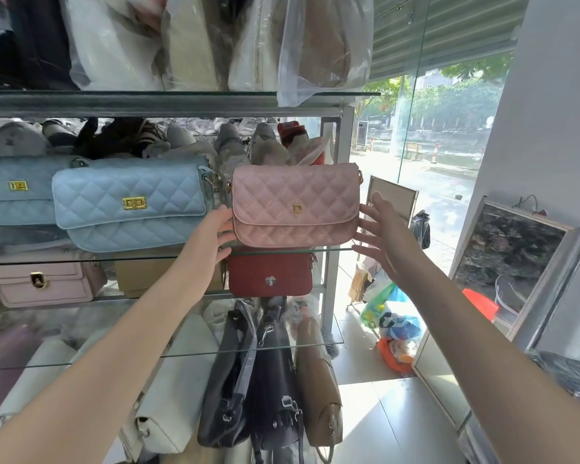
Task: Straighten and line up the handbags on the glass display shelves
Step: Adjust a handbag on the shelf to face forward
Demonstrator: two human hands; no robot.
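On the glass shelf [168, 259] edge, pink bag [295, 204] upright beside blue bag [131, 202], left hand [215, 234] open flat against its side, fingertips hidden behind it, right hand [379, 236] spread, contact unclear, red bag [270, 274] below partly covered.

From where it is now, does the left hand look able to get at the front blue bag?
Probably yes: the left hand is at the pink bag's left edge, right beside the blue bag, with nothing between them.

Only one legible mark is showing: a gold metal letter "D" sitting on the front flap of the pink quilted handbag [295, 204]. Clasps on other bags are carrying no readable text; street signage is blurring out.
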